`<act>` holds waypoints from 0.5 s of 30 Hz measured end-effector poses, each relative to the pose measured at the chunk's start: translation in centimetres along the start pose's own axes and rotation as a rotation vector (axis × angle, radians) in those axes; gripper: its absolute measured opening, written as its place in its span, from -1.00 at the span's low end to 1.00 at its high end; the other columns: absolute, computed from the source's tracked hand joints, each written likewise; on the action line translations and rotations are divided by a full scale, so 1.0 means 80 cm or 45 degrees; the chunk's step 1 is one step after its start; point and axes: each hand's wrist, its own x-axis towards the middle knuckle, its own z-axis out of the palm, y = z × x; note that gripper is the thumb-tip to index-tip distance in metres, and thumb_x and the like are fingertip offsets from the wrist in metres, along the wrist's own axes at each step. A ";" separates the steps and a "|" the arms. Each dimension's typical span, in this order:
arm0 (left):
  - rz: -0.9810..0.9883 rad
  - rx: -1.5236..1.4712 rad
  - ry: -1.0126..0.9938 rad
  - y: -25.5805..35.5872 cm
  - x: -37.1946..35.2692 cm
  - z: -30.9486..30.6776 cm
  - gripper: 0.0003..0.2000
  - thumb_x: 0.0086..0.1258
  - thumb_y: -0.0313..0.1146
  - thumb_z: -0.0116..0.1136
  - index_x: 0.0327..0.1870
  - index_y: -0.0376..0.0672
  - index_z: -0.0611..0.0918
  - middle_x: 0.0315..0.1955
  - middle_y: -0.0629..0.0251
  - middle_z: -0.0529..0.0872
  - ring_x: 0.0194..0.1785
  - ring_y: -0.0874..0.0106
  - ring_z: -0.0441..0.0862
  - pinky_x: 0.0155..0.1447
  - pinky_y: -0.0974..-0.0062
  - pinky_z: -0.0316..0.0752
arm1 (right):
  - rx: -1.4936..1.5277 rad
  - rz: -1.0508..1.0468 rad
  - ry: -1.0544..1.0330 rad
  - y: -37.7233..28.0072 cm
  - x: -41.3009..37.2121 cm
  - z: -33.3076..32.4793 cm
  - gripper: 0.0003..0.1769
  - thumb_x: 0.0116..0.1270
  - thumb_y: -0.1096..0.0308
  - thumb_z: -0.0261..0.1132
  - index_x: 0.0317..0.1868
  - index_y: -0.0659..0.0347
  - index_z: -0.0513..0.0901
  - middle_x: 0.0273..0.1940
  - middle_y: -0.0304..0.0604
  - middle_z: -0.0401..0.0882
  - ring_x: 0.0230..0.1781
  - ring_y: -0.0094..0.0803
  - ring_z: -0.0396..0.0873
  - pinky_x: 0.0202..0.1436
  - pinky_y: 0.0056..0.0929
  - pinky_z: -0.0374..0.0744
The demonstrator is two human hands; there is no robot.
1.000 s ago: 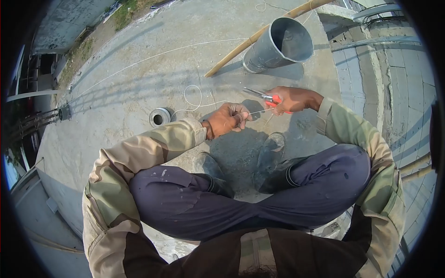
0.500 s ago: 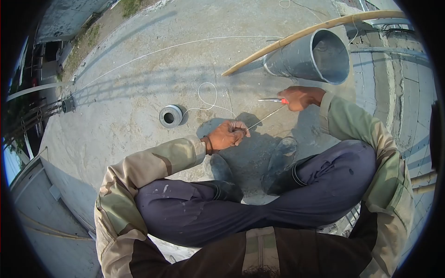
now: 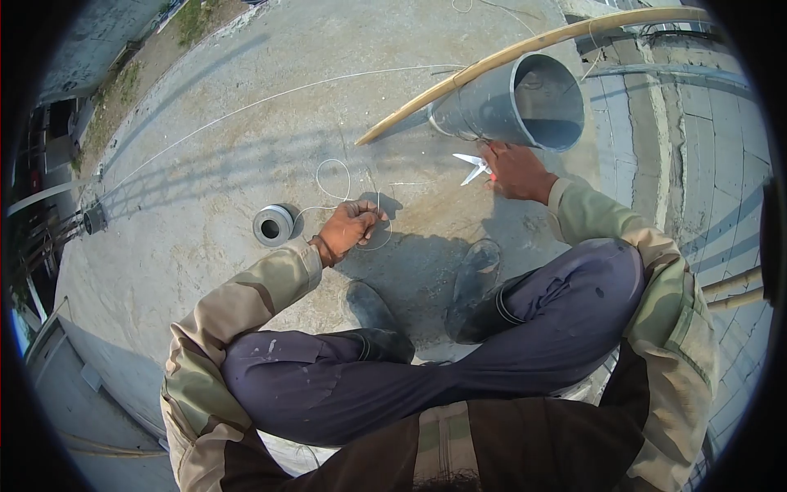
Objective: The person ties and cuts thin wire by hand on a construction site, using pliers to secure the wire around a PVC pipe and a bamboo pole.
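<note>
My left hand (image 3: pixel 348 228) is closed in a pinch on a thin white string (image 3: pixel 348 182), which loops around and beyond the fingers. Part of that string runs to a grey spool (image 3: pixel 264 227) on the concrete, just left of the hand. My right hand (image 3: pixel 522 174) grips a pair of scissors (image 3: pixel 470 168) with red handles. Their silver blades are spread apart and point left, away from the string. The palm and fingers hide most of the handles. Between the two hands lies bare concrete (image 3: pixel 426 176), with my boots (image 3: pixel 475 279) below.
Just beyond my right hand, a grey bucket (image 3: pixel 479 107) lies on its side. A long bamboo strip (image 3: pixel 410 102) leans across it. More white string (image 3: pixel 246 104) stretches over the floor toward the far left. Paving and a raised edge (image 3: pixel 648 139) run along the right.
The scissors' blades have opened. The string no longer stretches between my hands; its end now curls beside my left hand. My hands are farther apart, and the view has shifted slightly.
</note>
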 end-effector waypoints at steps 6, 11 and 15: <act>0.026 0.067 -0.137 0.007 0.000 0.012 -0.80 0.54 -0.49 0.05 0.00 -0.36 0.69 -0.52 0.46 0.53 -0.52 0.64 0.38 -0.44 0.62 0.29 | 0.008 -0.541 0.270 -0.047 0.015 0.013 -0.14 0.37 0.07 0.46 0.54 0.27 0.32 0.38 0.08 0.42 0.33 0.09 0.51 0.37 -0.01 0.55; 0.066 0.220 -0.271 0.030 -0.008 0.039 -0.79 0.51 -0.50 0.05 0.01 -0.37 0.69 -0.54 0.47 0.53 -0.53 0.65 0.37 -0.44 0.62 0.28 | 0.789 -0.730 0.224 -0.124 0.039 -0.006 -0.36 0.40 0.28 0.41 0.43 0.26 0.44 0.23 0.08 0.57 -0.01 -0.06 0.67 0.09 -0.12 0.61; -0.002 0.191 -0.285 0.040 -0.011 0.039 -0.79 0.50 -0.52 0.05 -0.02 -0.37 0.70 -0.54 0.45 0.55 -0.53 0.65 0.38 -0.44 0.62 0.28 | 1.126 -0.600 -0.320 -0.110 0.057 0.002 -0.72 0.43 0.33 0.34 0.03 0.34 0.71 -0.29 -0.05 0.75 -0.37 -0.34 0.66 -0.22 -0.30 0.56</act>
